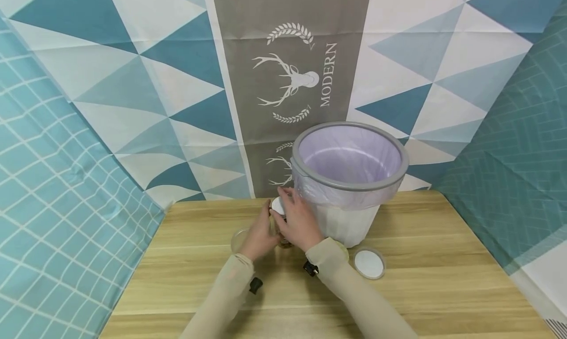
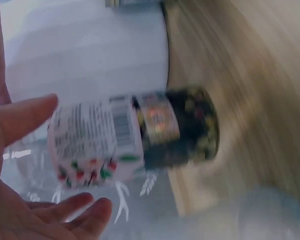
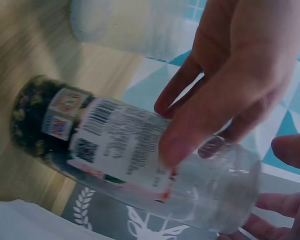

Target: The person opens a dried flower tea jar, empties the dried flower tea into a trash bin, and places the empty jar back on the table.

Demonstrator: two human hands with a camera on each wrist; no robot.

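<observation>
A clear jar with a printed label (image 3: 125, 145) and dark, speckled contents in its lower part stands between my two hands. Its round white top (image 1: 278, 206) shows in the head view. My left hand (image 1: 260, 236) grips the labelled side, the thumb (image 3: 175, 145) lying across the label in the right wrist view. At the jar's top end is my right hand (image 1: 302, 222), fingers spread loosely about the rim. Its thumb (image 3: 292, 150) stands a little apart from the jar, while some fingertips reach the rim's lower side. The left wrist view is blurred.
A white bin with a purple liner (image 1: 350, 201) stands behind the right hand. Beside it on the wooden table lies a grey-rimmed white lid (image 1: 369, 264). A yellowish round thing (image 1: 342, 250) is partly hidden by the right sleeve. Another clear container (image 3: 125, 30) stands left of the hands.
</observation>
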